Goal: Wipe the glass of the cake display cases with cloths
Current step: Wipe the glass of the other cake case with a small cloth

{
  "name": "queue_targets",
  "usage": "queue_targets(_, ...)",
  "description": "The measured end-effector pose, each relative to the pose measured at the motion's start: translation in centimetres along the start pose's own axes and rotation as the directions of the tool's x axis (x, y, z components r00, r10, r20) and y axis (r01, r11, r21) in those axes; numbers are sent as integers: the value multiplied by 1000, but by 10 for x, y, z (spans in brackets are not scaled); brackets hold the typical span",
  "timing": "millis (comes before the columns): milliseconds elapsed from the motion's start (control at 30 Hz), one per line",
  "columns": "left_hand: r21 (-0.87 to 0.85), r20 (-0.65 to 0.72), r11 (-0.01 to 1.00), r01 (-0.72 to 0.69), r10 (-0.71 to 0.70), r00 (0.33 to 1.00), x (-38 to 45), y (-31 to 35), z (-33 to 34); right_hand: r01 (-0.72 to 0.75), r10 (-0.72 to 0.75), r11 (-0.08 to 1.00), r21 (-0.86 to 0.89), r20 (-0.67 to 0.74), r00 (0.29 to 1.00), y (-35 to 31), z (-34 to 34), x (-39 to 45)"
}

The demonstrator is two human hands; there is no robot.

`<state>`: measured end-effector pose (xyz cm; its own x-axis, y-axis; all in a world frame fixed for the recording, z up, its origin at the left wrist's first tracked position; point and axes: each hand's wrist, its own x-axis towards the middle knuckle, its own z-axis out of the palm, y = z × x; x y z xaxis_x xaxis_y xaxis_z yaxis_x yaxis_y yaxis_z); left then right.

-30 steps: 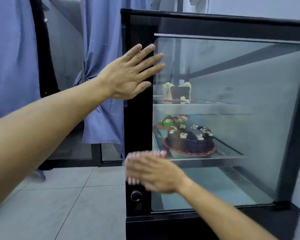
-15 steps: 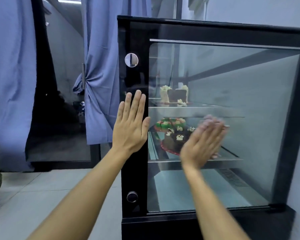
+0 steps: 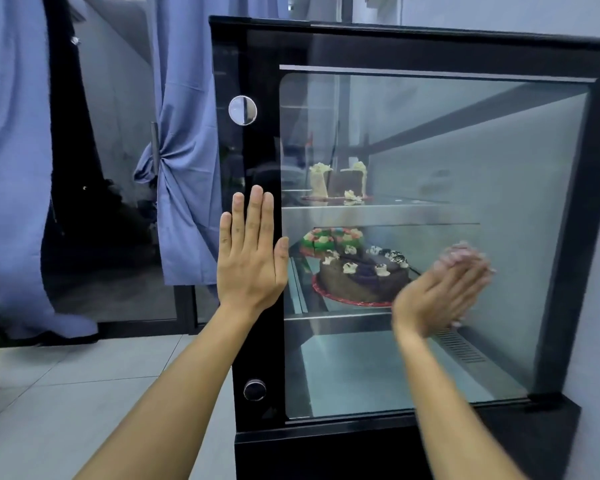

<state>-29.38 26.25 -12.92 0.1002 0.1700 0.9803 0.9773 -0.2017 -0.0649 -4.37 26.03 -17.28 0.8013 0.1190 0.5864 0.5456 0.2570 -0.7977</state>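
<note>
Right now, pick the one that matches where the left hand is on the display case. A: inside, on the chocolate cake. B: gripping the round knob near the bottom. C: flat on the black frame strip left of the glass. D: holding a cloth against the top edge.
C: the left hand lies flat, fingers straight, on the black frame strip, well above the lower round knob, and holds no cloth.

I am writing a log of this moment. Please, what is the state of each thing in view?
Left hand: open, flat on the black frame.
Right hand: open, blurred, at the glass; no cloth visible.
Case: closed, upright.
Chocolate cake: whole, on the middle shelf.
Colourful cake: behind it, same shelf.
Cake slices: upright, upper shelf.
Curtain: tied back.
</note>
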Motion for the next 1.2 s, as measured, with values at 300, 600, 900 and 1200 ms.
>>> queue_targets(300, -14, 5, 1000, -6, 6, 1000, 0, -4, 2, 876, -877, 457, 156, 246, 414, -81, 24, 27)
queue_targets(600, -28, -11, 999, 19, -20, 1000, 2, 9, -1, -34, 36, 998, -56, 35, 999, 9, -19, 69)
queue_targets(900, -15, 44, 990, -141, 142, 989, 28, 33, 2, 918, -901, 370, 142, 296, 317, -13, -10, 84)
queue_targets(1200, 42, 17, 990, -134, 133, 991, 26, 38, 7, 432, -424, 901, -27, 144, 894, -12, -6, 45)
